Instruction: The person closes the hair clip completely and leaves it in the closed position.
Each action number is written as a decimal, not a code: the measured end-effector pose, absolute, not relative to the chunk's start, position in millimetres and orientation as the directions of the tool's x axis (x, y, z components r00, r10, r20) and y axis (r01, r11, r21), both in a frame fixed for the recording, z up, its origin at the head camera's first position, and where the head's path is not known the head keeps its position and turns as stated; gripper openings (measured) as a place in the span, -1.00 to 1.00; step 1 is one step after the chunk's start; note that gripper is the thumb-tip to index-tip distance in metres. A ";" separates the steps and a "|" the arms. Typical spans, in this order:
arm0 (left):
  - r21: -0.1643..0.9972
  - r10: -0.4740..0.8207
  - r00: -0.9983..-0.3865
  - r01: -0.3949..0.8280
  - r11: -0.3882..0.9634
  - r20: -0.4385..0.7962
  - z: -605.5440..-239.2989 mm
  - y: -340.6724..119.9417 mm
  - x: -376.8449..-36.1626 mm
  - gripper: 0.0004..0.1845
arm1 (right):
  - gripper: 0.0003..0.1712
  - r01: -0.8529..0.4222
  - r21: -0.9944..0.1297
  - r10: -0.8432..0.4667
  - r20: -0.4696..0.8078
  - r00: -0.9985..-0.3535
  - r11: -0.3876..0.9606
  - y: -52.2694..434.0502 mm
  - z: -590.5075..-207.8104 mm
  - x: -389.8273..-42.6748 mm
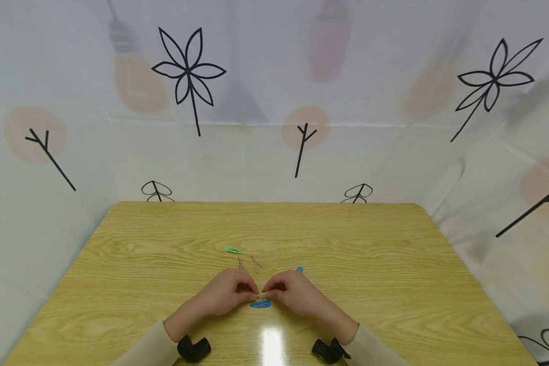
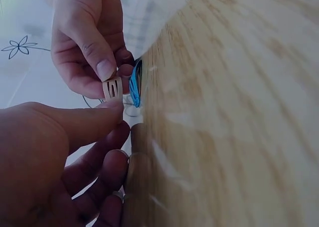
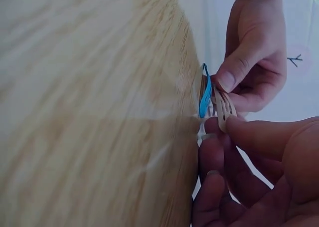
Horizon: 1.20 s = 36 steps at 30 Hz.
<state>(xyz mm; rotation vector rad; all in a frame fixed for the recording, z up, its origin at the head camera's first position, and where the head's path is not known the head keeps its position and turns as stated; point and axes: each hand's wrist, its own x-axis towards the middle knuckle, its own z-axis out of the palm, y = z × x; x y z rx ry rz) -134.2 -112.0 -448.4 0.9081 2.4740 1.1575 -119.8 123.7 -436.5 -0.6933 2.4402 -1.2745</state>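
Both hands meet near the front of the wooden table (image 1: 393, 264) and pinch a small beige snap hair clip (image 1: 262, 295) between them. My left hand (image 1: 238, 292) holds its left end with thumb and fingertips, and my right hand (image 1: 285, 291) holds its right end. In the left wrist view the beige clip (image 2: 113, 89) shows its slotted end between my left thumb (image 2: 89, 119) and the right hand (image 2: 94, 47). A blue snap clip (image 1: 260, 304) lies on the table just under the hands, also seen as blue clip (image 3: 205, 95) beside the beige clip (image 3: 225, 110).
A green clip (image 1: 233, 250) lies farther back on the table, with two thin brownish clips (image 1: 249, 263) just in front of it. Another blue piece (image 1: 300, 269) peeks out behind the right hand. A patterned white cloth (image 1: 274, 127) surrounds the table.
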 end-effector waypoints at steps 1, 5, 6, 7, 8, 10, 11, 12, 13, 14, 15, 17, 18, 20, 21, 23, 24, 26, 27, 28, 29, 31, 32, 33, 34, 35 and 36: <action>0.762 0.639 -0.769 0.428 0.485 0.025 -448.0 -112.0 -134.3 -0.95 | -0.87 -0.278 -0.826 -0.543 -0.041 -0.839 0.491 123.1 -436.6 -119.8; 0.761 0.643 -0.766 0.430 0.485 0.023 -447.1 -112.3 -134.8 -0.95 | -0.89 -0.281 -0.819 -0.537 -0.039 -0.842 0.500 121.0 -436.7 -119.6; 0.762 0.642 -0.766 0.428 0.486 0.021 -447.0 -112.4 -135.1 -0.95 | -0.89 -0.280 -0.816 -0.535 -0.042 -0.844 0.505 120.6 -436.9 -119.8; 0.763 0.642 -0.767 0.426 0.487 0.017 -446.9 -112.3 -135.3 -0.94 | -0.90 -0.275 -0.814 -0.530 -0.046 -0.847 0.511 120.3 -437.3 -120.0; 0.760 0.641 -0.768 0.425 0.491 0.014 -446.8 -112.2 -135.5 -0.94 | -0.90 -0.276 -0.812 -0.527 -0.045 -0.849 0.514 120.2 -437.1 -120.0; 0.756 0.637 -0.770 0.424 0.499 0.011 -446.7 -112.0 -136.2 -0.93 | -0.91 -0.272 -0.808 -0.519 -0.048 -0.853 0.523 119.8 -437.5 -120.7; 0.752 0.636 -0.772 0.426 0.503 0.011 -446.7 -111.9 -136.4 -0.93 | -0.91 -0.275 -0.805 -0.517 -0.046 -0.855 0.525 119.7 -437.3 -120.9; 0.747 0.634 -0.773 0.428 0.508 0.012 -446.8 -111.8 -136.7 -0.93 | -0.91 -0.275 -0.802 -0.514 -0.046 -0.857 0.531 119.7 -437.3 -121.3; 0.743 0.633 -0.774 0.431 0.512 0.013 -446.8 -111.7 -136.8 -0.93 | -0.91 -0.277 -0.800 -0.512 -0.044 -0.858 0.533 119.7 -437.2 -121.5; 0.738 0.632 -0.775 0.434 0.516 0.014 -446.7 -111.7 -136.8 -0.93 | -0.91 -0.278 -0.799 -0.511 -0.043 -0.858 0.534 119.8 -436.8 -121.4; 0.735 0.631 -0.775 0.437 0.518 0.015 -446.6 -111.6 -136.8 -0.93 | -0.92 -0.279 -0.797 -0.510 -0.042 -0.859 0.536 119.8 -437.0 -121.5; 0.731 0.632 -0.775 0.441 0.520 0.018 -446.5 -111.4 -136.5 -0.94 | -0.92 -0.281 -0.795 -0.512 -0.043 -0.858 0.538 119.9 -436.7 -121.3; 0.730 0.633 -0.774 0.443 0.520 0.019 -446.4 -111.3 -136.2 -0.94 | -0.92 -0.279 -0.795 -0.512 -0.046 -0.858 0.539 119.9 -436.7 -121.2; 0.724 0.637 -0.771 0.453 0.520 0.024 -446.2 -111.0 -135.7 -0.94 | -0.92 -0.275 -0.797 -0.512 -0.050 -0.857 0.537 120.0 -436.3 -120.9; 0.721 0.639 -0.769 0.458 0.520 0.027 -446.1 -110.8 -135.4 -0.94 | -0.92 -0.273 -0.799 -0.514 -0.051 -0.856 0.536 120.0 -436.2 -120.8; 0.715 0.643 -0.765 0.467 0.520 0.032 -446.1 -110.9 -135.0 -0.94 | -0.92 -0.272 -0.801 -0.516 -0.053 -0.855 0.533 120.0 -435.8 -120.6; 0.712 0.645 -0.764 0.472 0.520 0.036 -446.2 -110.9 -134.9 -0.93 | -0.92 -0.272 -0.802 -0.516 -0.052 -0.855 0.531 119.9 -435.7 -120.6; 0.710 0.647 -0.761 0.478 0.518 0.040 -446.4 -111.2 -134.8 -0.92 | -0.91 -0.276 -0.801 -0.516 -0.048 -0.855 0.532 120.0 -435.8 -120.6; 0.709 0.648 -0.760 0.480 0.516 0.043 -446.8 -111.3 -134.9 -0.92 | -0.91 -0.276 -0.802 -0.516 -0.046 -0.855 0.529 120.0 -435.9 -120.6; 0.709 0.649 -0.759 0.483 0.514 0.047 -447.1 -111.4 -135.0 -0.91 | -0.90 -0.274 -0.803 -0.513 -0.046 -0.857 0.529 120.1 -435.9 -120.5; 0.711 0.649 -0.759 0.483 0.512 0.049 -447.3 -111.5 -135.1 -0.91 | -0.90 -0.273 -0.806 -0.512 -0.044 -0.858 0.526 120.3 -435.8 -120.6; 0.708 0.647 -0.761 0.485 0.513 0.053 -447.3 -111.7 -135.3 -0.91 | -0.88 -0.273 -0.806 -0.505 -0.038 -0.862 0.525 121.3 -434.3 -121.1; 0.707 0.646 -0.762 0.487 0.514 0.055 -447.1 -111.7 -135.3 -0.91 | -0.88 -0.274 -0.807 -0.501 -0.031 -0.865 0.523 122.1 -433.1 -121.4; 0.706 0.644 -0.763 0.487 0.515 0.057 -447.1 -111.7 -135.3 -0.92 | -0.88 -0.273 -0.808 -0.496 -0.027 -0.868 0.522 123.1 -431.5 -121.9; 0.707 0.643 -0.764 0.488 0.513 0.061 -446.7 -111.7 -135.3 -0.92 | -0.87 -0.277 -0.804 -0.489 -0.020 -0.872 0.526 124.4 -429.8 -122.6; 0.707 0.640 -0.766 0.486 0.513 0.062 -446.4 -111.5 -135.4 -0.92 | -0.86 -0.284 -0.800 -0.483 -0.009 -0.875 0.528 125.9 -428.0 -123.5; 0.708 0.637 -0.768 0.488 0.511 0.069 -445.9 -111.2 -135.4 -0.92 | -0.85 -0.289 -0.796 -0.475 0.003 -0.880 0.532 127.7 -426.0 -124.3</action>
